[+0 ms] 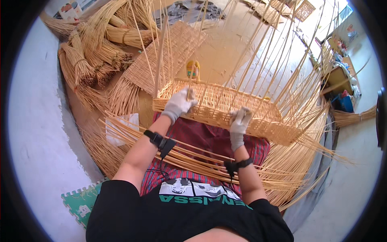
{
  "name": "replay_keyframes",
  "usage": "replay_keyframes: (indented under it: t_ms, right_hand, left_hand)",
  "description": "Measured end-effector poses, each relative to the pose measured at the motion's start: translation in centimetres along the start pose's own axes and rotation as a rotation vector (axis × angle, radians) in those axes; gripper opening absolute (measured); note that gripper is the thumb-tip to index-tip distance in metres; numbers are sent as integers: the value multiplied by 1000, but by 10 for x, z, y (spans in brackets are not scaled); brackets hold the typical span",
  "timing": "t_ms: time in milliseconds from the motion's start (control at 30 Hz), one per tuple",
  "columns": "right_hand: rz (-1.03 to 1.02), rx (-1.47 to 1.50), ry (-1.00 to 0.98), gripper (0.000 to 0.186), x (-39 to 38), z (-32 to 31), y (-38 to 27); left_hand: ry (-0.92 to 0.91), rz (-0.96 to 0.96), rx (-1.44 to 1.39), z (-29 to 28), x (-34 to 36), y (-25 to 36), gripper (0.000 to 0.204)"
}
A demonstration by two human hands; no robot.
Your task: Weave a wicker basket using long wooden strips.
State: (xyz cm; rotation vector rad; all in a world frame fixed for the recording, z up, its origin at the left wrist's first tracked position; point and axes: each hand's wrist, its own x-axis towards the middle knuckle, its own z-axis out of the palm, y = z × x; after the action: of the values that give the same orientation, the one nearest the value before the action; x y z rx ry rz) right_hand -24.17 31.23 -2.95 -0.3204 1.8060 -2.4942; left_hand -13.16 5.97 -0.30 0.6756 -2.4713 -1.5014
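Note:
A long rectangular wicker basket [211, 94], partly woven, lies across my lap with tall loose stakes [258, 52] rising from it. My left hand [181, 103], in a pale glove, is closed on the near edge toward its left end. Farther right, my right hand [240, 123], gloved too, grips the same edge, fingers bent over the weave. Long rods [193, 159] lie across my legs below the basket, over a maroon striped cloth [213, 141].
Bundles of reeds [84, 68] and a woven mat [157, 52] lie at the upper left. A yellow container [193, 67] stands beyond the basket. Pale walls [36, 121] flank me, with a cluttered shelf [338, 80] and a loose reed bundle [354, 117] at right.

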Motion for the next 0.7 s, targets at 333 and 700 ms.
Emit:
replay_keyframes:
  t_ms: [333, 700]
  right_hand:
    - [215, -5, 4, 16, 6, -34, -31]
    - [-95, -247, -160, 31, 77, 2, -57]
  left_hand:
    - [407, -120, 110, 30, -3, 62, 46]
    - [-192, -119, -10, 104, -8, 44, 30]
